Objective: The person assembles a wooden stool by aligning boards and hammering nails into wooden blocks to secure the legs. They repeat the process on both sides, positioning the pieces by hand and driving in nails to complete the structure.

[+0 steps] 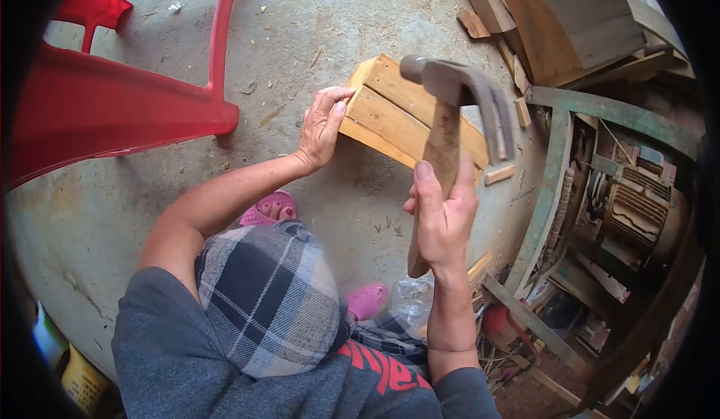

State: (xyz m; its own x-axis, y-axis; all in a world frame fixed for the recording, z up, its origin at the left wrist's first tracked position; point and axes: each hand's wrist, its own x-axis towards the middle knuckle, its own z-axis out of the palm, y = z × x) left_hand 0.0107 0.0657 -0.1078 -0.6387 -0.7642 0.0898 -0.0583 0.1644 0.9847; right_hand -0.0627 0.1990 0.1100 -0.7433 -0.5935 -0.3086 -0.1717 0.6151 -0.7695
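My right hand (446, 224) is wrapped round the wooden handle of a claw hammer (442, 138). The hammer is raised upright, its metal head up and its claw curving to the right, and it covers part of a wooden box (390, 115) behind it. That box is made of pale boards and rests on the concrete floor. At its left end, my left hand (324, 128) grips the corner, fingertips and thumb pressed on the wood. Whether a nail is between those fingers I cannot make out. Several nails (388, 226) lie on the floor before me.
A red plastic chair (135, 104) stands at the left. On the right is a green-edged frame (551, 164) with a motor (637, 209) inside. Scrap boards (592, 22) are piled at the upper right. A clear plastic bag (411, 299) and small wood offcuts (499, 175) lie on the floor.
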